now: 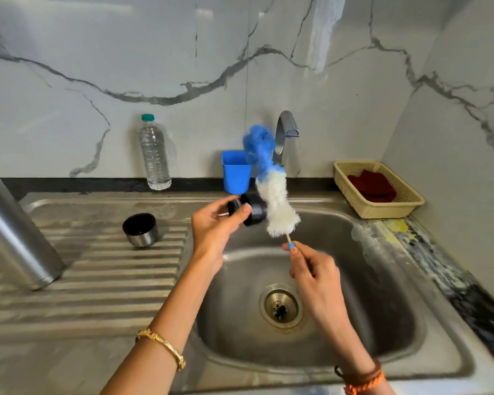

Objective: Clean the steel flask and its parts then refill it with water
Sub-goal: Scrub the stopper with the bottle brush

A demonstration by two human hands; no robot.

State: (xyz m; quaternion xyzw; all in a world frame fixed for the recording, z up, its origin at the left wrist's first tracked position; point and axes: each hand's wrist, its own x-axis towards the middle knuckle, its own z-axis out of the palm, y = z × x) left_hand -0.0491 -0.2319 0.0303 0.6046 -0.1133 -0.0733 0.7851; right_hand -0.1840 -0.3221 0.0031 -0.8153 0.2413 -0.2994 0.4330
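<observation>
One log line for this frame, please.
left hand: holds stopper | right hand: brush against stopper | flask, cup: on drainboard | tap: no water visible

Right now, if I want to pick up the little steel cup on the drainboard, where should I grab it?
Grab the cup around its steel side wall, coming down from above. It stands upright and alone on the ridged drainboard, open mouth up, so fingers probably fit around its round wall. The flask stands well to its left, and both hands are busy over the sink.
</observation>
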